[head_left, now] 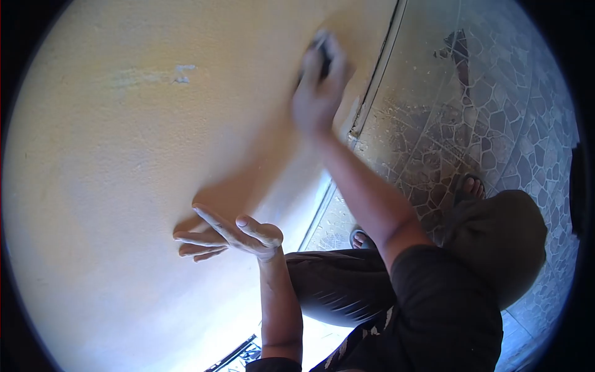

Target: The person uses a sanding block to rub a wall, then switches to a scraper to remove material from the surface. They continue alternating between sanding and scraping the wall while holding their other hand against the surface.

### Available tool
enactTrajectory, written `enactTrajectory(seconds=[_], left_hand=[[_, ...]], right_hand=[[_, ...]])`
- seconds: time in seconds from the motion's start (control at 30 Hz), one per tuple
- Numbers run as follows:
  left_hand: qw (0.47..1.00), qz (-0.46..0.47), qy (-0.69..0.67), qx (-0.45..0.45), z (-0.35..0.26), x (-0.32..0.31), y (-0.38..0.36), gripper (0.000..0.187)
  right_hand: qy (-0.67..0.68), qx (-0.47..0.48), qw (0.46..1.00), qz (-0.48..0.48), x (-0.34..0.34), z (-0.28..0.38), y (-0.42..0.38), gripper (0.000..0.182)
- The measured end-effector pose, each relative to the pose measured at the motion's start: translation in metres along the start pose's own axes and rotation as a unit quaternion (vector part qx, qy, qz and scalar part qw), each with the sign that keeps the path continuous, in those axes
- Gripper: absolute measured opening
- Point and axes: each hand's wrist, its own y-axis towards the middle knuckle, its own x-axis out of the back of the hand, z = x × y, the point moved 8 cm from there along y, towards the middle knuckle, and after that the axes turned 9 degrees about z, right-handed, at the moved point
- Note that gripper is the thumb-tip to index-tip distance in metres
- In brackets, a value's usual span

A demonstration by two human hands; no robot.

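Note:
My right hand is closed around a small dark object with a pale edge, held against the cream-yellow wall. Motion blurs this hand, and its grip hides most of the object, so its kind cannot be made out. Lower down and to the left, my left hand has its fingers spread, with nothing in it. Its fingertips are at the wall surface, where a shadow falls beside them; whether they press on it is hard to tell.
A whitish scraped patch marks the wall. Along the wall's base runs a dark gap, then a floor of irregular stone pattern with a dark stain. My bent knees and sandalled feet are close by.

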Motion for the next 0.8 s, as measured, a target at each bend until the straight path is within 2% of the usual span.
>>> enactTrajectory(seconds=[0.03, 0.07, 0.13, 0.17, 0.2, 0.23, 0.27, 0.33, 0.37, 0.4, 0.43, 0.5, 0.53, 0.6, 0.63, 0.67, 0.7, 0.73, 0.77, 0.8], left_hand=[[1.000, -0.001, -0.001, 0.005, 0.002, 0.001, -0.004, 0.069], [1.000, 0.001, 0.002, 0.003, 0.001, 0.001, -0.005, 0.069], [1.000, -0.015, -0.005, -0.013, 0.000, -0.002, 0.002, 0.070], [0.999, -0.035, 0.013, -0.013, 0.000, -0.004, 0.001, 0.069], [0.998, -0.047, 0.036, -0.009, 0.000, -0.004, -0.001, 0.068], [0.998, -0.055, 0.019, -0.010, -0.002, -0.002, 0.000, 0.067], [0.999, -0.049, 0.018, -0.011, -0.005, -0.003, 0.000, 0.067], [0.999, -0.044, 0.021, 0.002, 0.000, -0.001, 0.002, 0.067], [0.999, -0.025, -0.017, 0.023, 0.001, 0.000, 0.001, 0.067], [0.999, -0.025, -0.019, 0.005, 0.000, 0.000, 0.001, 0.068], [1.000, -0.026, -0.013, -0.004, 0.001, -0.002, 0.001, 0.069], [0.999, -0.031, -0.008, -0.010, 0.002, -0.001, -0.002, 0.069], [1.000, -0.027, 0.000, -0.015, 0.001, -0.001, -0.004, 0.069], [0.999, -0.034, -0.002, -0.031, -0.007, -0.001, 0.002, 0.068], [0.999, -0.041, -0.013, -0.021, -0.009, 0.000, 0.002, 0.067], [0.999, -0.045, -0.022, -0.008, -0.009, 0.000, 0.000, 0.066], [0.995, -0.053, 0.004, -0.083, -0.025, 0.002, 0.003, 0.064], [0.995, -0.052, 0.005, -0.083, -0.029, 0.001, 0.002, 0.064], [0.998, -0.042, -0.028, -0.042, -0.022, 0.001, 0.002, 0.065], [0.998, -0.032, -0.055, 0.000, -0.011, 0.002, 0.003, 0.067]], right_hand=[[-0.069, -0.001, 0.995, -0.066, 0.008, -0.003, 0.025, 0.029], [-0.068, 0.003, 0.996, -0.064, 0.010, 0.003, 0.017, 0.029], [-0.151, 0.122, 0.981, 0.007, 0.002, 0.039, -0.028, 0.030], [-0.090, 0.095, 0.991, 0.039, -0.004, 0.032, -0.081, 0.027], [0.093, -0.100, 0.980, 0.142, -0.018, -0.001, -0.138, 0.021], [0.132, -0.178, 0.947, 0.232, -0.019, -0.012, -0.197, 0.015], [0.073, 0.145, 0.977, 0.135, 0.004, 0.029, -0.208, 0.008], [0.039, -0.099, 0.962, 0.253, -0.016, -0.035, -0.224, 0.007], [0.055, -0.119, 0.948, 0.290, -0.022, -0.041, -0.185, 0.013], [0.008, 0.009, 0.983, 0.181, -0.011, -0.010, -0.109, 0.020], [-0.092, 0.005, 0.995, 0.029, 0.002, -0.002, -0.065, 0.024], [-0.074, -0.029, 0.996, -0.047, 0.006, -0.003, -0.003, 0.036], [-0.073, -0.026, 0.996, -0.045, 0.008, 0.005, -0.014, 0.036], [-0.155, 0.036, 0.980, 0.116, -0.011, 0.045, -0.064, 0.049], [-0.095, 0.008, 0.980, 0.177, -0.016, 0.042, -0.115, 0.058], [-0.121, 0.041, 0.976, 0.179, -0.015, 0.045, -0.163, 0.061], [-0.121, 0.045, 0.975, 0.178, -0.010, 0.035, -0.162, 0.061], [-0.108, 0.101, 0.967, 0.208, -0.005, 0.033, -0.165, 0.060], [-0.093, 0.149, 0.956, 0.234, -0.002, 0.035, -0.176, 0.060], [-0.152, 0.005, 0.961, 0.230, -0.011, -0.008, -0.161, 0.054]])
